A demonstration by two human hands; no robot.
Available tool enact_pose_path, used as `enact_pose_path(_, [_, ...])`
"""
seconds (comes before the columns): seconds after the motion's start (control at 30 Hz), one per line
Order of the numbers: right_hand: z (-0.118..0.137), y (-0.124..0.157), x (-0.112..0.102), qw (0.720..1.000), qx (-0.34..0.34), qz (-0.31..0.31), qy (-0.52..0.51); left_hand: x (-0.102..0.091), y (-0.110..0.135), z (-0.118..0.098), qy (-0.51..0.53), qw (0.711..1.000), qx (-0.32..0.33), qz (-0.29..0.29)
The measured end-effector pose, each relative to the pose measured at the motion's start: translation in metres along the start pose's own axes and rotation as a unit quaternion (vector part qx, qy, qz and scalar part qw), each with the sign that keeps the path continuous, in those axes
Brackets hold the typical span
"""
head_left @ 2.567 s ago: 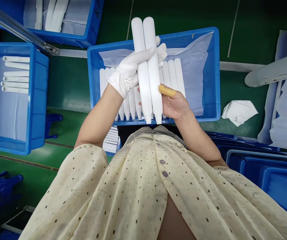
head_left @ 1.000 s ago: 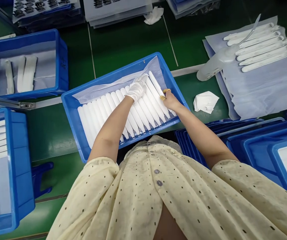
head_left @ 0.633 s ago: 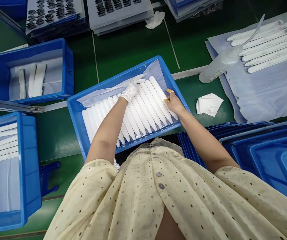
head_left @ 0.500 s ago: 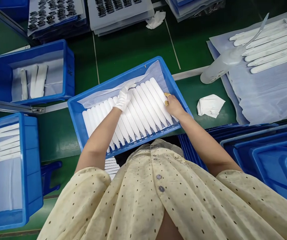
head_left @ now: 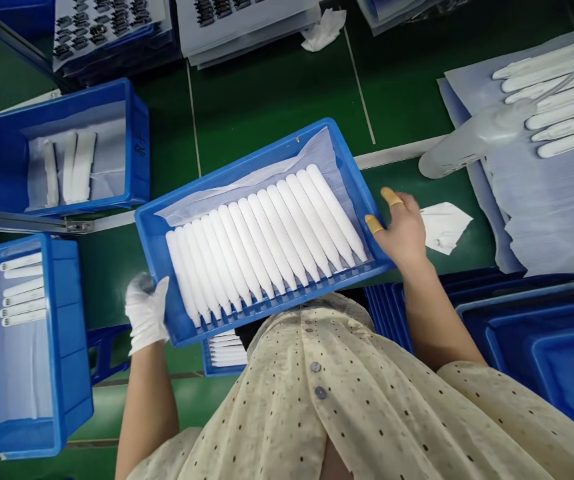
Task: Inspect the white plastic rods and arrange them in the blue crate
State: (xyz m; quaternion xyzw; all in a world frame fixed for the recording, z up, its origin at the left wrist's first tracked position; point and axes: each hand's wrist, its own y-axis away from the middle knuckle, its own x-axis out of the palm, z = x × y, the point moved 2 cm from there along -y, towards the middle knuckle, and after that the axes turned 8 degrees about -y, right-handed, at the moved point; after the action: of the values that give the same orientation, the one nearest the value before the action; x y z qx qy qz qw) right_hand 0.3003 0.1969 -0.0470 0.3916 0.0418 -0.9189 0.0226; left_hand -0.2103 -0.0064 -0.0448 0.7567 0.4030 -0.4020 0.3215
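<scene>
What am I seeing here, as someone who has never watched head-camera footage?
This view comes from a camera worn on a person's head, looking down past their own chest. Their left hand wears a white glove and is beside the near corner of a blue plastic crate. Their right hand has yellow finger cots and is at the crate's right edge. Neither hand clearly grips anything. In the crate, white tapered tubes lie side by side on a plastic sheet. The green conveyor belt also carries another blue crate and a crumpled white cloth.
</scene>
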Motion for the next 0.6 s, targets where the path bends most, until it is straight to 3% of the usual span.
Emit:
enact_pose_path(0.07, [-0.021,0.001,0.0,0.99,0.073,0.066,-0.096,0.005,0.007,0.018,0.056,0.993,-0.084,0.068])
enact_pose_path(0.17, [-0.041,0.007,0.008,0.95,0.144,0.114,-0.252,0.009,0.014,0.022,0.084,0.992,-0.069,0.056])
enact_pose_path(0.3, [-0.04,0.033,-0.001,0.932,0.147,0.051,-0.326,-0.004,0.017,0.024,0.094,0.995,-0.025,0.02])
enact_pose_path(0.43, [-0.024,0.071,-0.034,0.939,0.106,-0.007,-0.327,-0.035,0.022,0.025,0.135,0.99,0.017,-0.048])
enact_pose_path(0.6, [-0.001,0.107,-0.069,0.942,0.077,-0.042,-0.324,-0.075,0.039,0.002,0.11,0.992,0.047,-0.039])
